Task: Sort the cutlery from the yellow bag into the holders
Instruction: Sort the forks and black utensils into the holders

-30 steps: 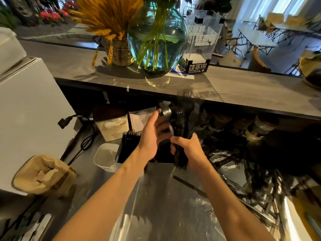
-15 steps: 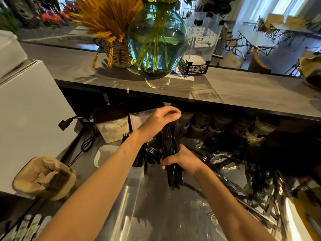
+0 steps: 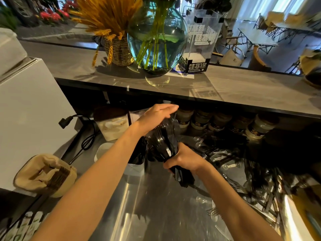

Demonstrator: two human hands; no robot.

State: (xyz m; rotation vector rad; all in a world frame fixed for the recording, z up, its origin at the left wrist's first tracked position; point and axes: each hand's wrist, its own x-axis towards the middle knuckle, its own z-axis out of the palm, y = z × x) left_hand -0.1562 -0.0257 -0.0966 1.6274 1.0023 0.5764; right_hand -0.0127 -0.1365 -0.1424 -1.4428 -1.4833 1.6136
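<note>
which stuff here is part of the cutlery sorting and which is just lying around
Job: bundle of black cutlery gripped by right hand, left hand flat on top, holder, loose cutlery.
Lying about: glass vase, wheat basket, jars, power cable.

Daylight from windows point(image 3: 257, 7) at upper right, dim recess under the shelf point(image 3: 243, 94), streaky glare on the steel table point(image 3: 139, 206), left hand point(image 3: 156, 113) motion-blurred — wide-angle bending at edges, right side smeared.

Counter shelf point(image 3: 243, 87): basket point(image 3: 119, 51) left of vase point(image 3: 156, 40), sign box point(image 3: 199, 40) right. Below, steel worktop point(image 3: 147, 214): holders point(image 3: 137, 162) left, loose cutlery point(image 3: 251, 180) right, jars point(image 3: 225, 122) behind.
</note>
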